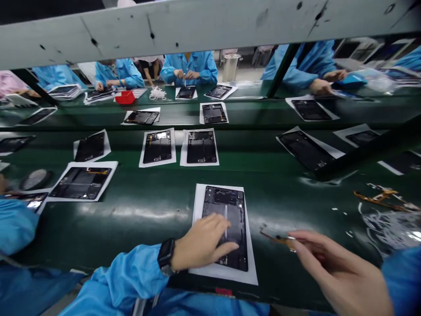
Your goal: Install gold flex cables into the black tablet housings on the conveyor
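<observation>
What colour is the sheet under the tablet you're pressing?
White sheet, seen in the head view.

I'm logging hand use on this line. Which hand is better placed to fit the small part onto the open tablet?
Probably the right hand: it pinches the small orange-tipped part just beside the open tablet. The left hand lies flat on the tablet, steadying it.

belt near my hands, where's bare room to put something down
Bare belt lies left of the near tablet, between it and the tablet at far left, and in the band beyond it, before the middle row. Crowded right: the right hand and loose parts.
</observation>
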Demonstrator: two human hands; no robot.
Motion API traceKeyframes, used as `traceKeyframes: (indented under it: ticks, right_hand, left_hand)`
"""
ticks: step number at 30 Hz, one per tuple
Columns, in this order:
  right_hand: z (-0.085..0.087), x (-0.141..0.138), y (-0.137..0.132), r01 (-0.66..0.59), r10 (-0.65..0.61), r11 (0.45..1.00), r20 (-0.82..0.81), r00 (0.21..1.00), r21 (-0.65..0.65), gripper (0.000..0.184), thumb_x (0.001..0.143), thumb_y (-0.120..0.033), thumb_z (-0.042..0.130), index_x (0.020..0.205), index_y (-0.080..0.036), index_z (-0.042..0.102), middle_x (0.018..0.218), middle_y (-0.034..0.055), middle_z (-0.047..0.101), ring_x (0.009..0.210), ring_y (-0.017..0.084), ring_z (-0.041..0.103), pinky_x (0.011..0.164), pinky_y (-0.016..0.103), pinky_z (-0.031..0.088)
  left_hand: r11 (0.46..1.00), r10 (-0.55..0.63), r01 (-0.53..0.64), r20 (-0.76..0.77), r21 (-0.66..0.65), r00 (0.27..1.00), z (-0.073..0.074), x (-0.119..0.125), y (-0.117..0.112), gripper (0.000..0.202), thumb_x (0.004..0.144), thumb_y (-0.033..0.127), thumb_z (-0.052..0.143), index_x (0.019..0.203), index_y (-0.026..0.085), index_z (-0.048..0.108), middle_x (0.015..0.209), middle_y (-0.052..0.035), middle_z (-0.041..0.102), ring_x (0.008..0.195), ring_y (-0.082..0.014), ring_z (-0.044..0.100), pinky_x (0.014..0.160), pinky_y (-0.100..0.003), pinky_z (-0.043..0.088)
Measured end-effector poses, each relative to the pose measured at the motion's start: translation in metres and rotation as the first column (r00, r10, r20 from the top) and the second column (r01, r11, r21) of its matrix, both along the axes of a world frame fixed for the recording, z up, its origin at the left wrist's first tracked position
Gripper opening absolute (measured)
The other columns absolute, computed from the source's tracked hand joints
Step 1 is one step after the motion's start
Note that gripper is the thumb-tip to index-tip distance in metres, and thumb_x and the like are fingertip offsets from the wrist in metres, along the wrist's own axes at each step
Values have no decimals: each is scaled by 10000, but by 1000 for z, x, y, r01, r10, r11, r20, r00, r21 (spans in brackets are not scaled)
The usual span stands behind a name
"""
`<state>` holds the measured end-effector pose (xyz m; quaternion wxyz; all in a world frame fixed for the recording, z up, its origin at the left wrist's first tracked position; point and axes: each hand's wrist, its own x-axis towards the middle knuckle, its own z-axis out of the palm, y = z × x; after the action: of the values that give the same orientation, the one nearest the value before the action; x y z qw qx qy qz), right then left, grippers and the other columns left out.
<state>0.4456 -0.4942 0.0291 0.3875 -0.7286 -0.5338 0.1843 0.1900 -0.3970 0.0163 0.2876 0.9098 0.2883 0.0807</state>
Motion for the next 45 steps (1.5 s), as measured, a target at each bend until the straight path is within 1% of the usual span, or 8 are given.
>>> traceKeyframes:
  ticks: [3,5,8,10,13,17,35,45]
  right_hand:
    - [5,-30,43,-272,246,960,-265,932,-68,274,844,-464,637,922,-213,715,679,14,659,555,169,590,493,252,465]
    - [4,-48,78,-391,348,918,-330,877,-71,273,858,-434,604,930,-193,711,666,16,657,571,170,589,520,256,462]
    - [-12,-66,128,-489,447,867,-289,847,-93,210,842,-329,574,853,-169,710,730,40,687,614,170,596,583,267,457]
    - [-31,-73,154,-532,504,829,-182,844,-171,165,828,-240,567,800,-175,717,760,40,697,667,173,608,630,267,446]
    - [-58,-81,182,-528,539,807,-37,842,-265,147,797,-154,594,762,-194,731,805,30,698,756,175,618,683,259,426]
    - [-81,-90,204,-525,546,792,-24,838,-312,117,761,-132,643,733,-200,734,770,15,694,720,160,618,658,243,416]
    - [-80,-91,246,-345,524,692,111,845,-634,266,654,-306,847,655,-201,603,670,6,647,639,175,612,520,254,342]
    - [-64,-109,204,-284,561,781,427,709,-556,351,805,-348,759,1028,-169,554,981,111,657,867,272,657,641,299,382]
  left_hand:
    - [953,93,-20,230,-303,969,11,-3,13,687,800,459,736,1345,199,409,1194,-73,616,1065,-190,607,876,-277,497]
    - [929,153,-53,251,-365,956,1,-3,14,578,816,356,736,1290,192,449,995,-23,674,891,-153,652,790,-241,506]
    - [950,299,-286,103,-124,949,-29,-9,15,182,903,207,583,1084,186,571,758,11,651,713,-151,638,709,-258,491]
    - [923,362,-357,-11,143,932,-47,-18,20,191,921,169,523,1098,178,593,792,-24,667,734,-181,645,716,-296,496]
    - [886,335,-254,-157,388,929,-61,-30,29,270,923,118,496,1184,134,565,843,-69,679,784,-221,658,714,-333,513]
    - [895,205,-62,-283,442,937,-64,-30,35,262,898,65,510,1155,89,556,862,-90,666,798,-233,657,677,-334,526]
    - [891,71,24,-190,453,979,-72,-33,43,231,962,108,449,1182,79,513,934,-95,647,824,-208,651,700,-333,532]
    - [875,-4,45,-87,481,996,-84,-36,45,209,980,112,417,1147,88,539,968,-94,650,875,-200,636,751,-331,516]
